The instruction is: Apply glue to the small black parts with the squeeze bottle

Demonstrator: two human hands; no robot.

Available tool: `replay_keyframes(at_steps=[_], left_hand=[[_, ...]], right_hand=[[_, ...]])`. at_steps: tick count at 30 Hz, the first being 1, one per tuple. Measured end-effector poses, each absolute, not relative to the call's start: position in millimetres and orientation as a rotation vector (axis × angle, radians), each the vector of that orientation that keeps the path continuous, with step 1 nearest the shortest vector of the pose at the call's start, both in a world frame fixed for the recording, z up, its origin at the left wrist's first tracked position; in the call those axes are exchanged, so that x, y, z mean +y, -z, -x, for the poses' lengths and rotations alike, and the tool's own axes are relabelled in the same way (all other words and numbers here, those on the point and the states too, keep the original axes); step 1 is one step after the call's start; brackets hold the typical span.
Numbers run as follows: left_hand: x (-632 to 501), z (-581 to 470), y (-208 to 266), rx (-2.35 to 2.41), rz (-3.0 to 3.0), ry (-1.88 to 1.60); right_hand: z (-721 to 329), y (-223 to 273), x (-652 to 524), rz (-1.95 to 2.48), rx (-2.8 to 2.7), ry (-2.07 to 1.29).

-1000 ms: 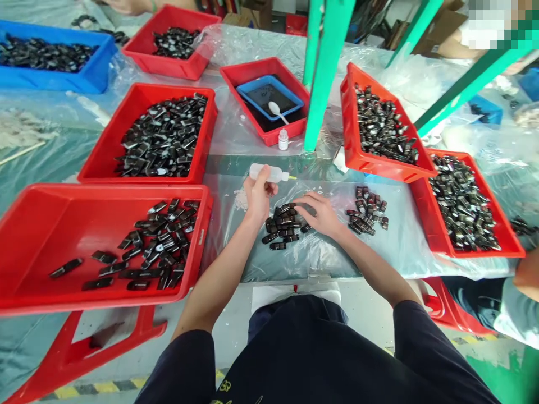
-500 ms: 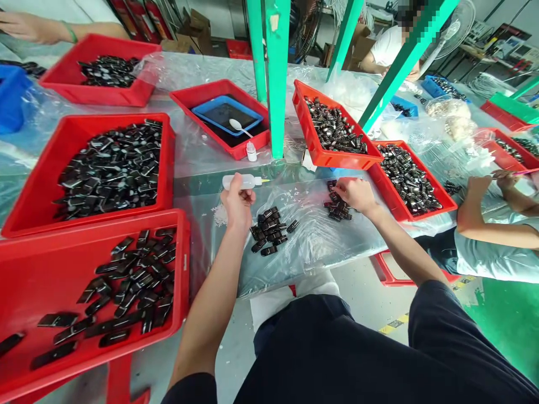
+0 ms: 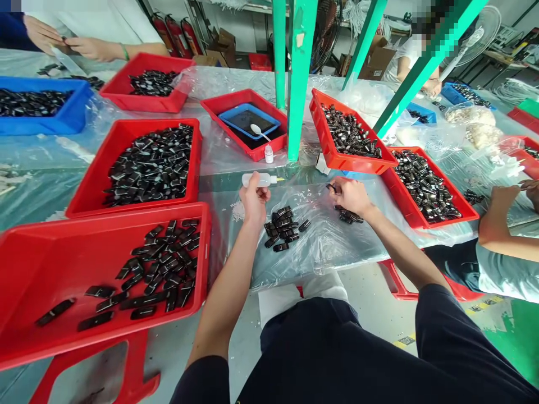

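Note:
My left hand [image 3: 254, 200] is closed around a translucent squeeze bottle [image 3: 261, 179] lying level in the grip, its thin yellowish tip pointing right. Between finger and thumb, my right hand [image 3: 350, 194] pinches a small black plastic part [image 3: 331, 188] just above the table. Under that hand lies a small pile of similar black parts [image 3: 348, 215], partly hidden by it. Between my arms sits another heap of black parts [image 3: 283, 227], one piece [image 3: 304, 225] apart at its right. Tiny white bits [image 3: 238, 211] are scattered beside my left wrist and further back on the plastic-covered table [image 3: 320, 241].
Red bins of black parts stand left [image 3: 201, 168] and right [image 3: 467, 219]. Behind my hands are a small white bottle [image 3: 268, 154], a red tray [image 3: 210, 106] holding a blue tray and spoon [image 3: 260, 132], and a green post [image 3: 298, 84]. Other people work left and right.
My right hand has lifted slightly off its pile, with one black part now showing in its fingers. The left hand still holds the bottle. The whole view has swung a little left.

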State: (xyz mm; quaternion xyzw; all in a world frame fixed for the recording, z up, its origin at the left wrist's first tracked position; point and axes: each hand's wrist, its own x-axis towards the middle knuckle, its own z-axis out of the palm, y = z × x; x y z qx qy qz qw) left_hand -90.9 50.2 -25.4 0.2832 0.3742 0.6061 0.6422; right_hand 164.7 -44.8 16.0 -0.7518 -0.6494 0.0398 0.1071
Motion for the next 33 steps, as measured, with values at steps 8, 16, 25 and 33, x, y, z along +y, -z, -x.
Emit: replay_keyframes(at_steps=[8,16,25,33], left_hand=[[51.4,91.8,26.6,0.88,-0.641,-1.372],[51.9,92.3,28.5,0.908,-0.67,-1.366],[50.1,91.7,28.3,0.946,-0.672,-1.375],[47.9,89.1,26.5,0.979,-0.689,-1.385]], right_hand=[[-115.4,16.2,-1.4,1.409,-1.37,-0.798],[-133.8,33.5,0.2,1.363,-1.058,-1.039],[-137.2,16.9,-6.3,1.155,-0.704,-1.529],[-144.6,19.7,-4.4,1.065,-0.637,-1.709]])
